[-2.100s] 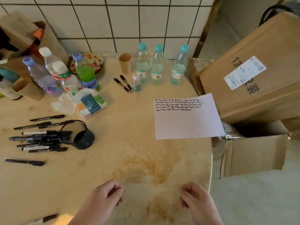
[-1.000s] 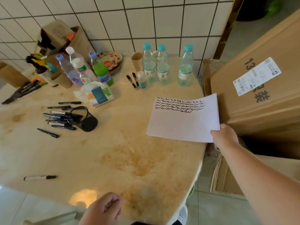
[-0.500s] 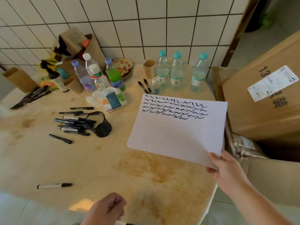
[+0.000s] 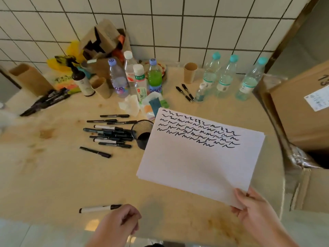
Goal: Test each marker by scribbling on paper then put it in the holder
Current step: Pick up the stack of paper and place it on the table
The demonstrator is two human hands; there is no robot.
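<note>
Lifted off the table [image 4: 53, 175] since a second ago and drawn nearer: paper [image 4: 199, 157], pinched at its near right corner by right hand [image 4: 256, 209].

Five rows of black scribbles across the paper's top part. Left hand [image 4: 121, 223] loosely curled at the near table edge, holding nothing, just beside one white-barrelled marker [image 4: 99, 208]. Black mesh holder [image 4: 142, 132] tipped on its side, partly hidden behind the paper's left edge; about ten markers [image 4: 110, 134] spilled at its mouth. Two black pens [image 4: 185, 92] beside three teal-capped bottles [image 4: 224, 77]. Two paper cups [image 4: 190, 72] near the tiled wall.
</note>
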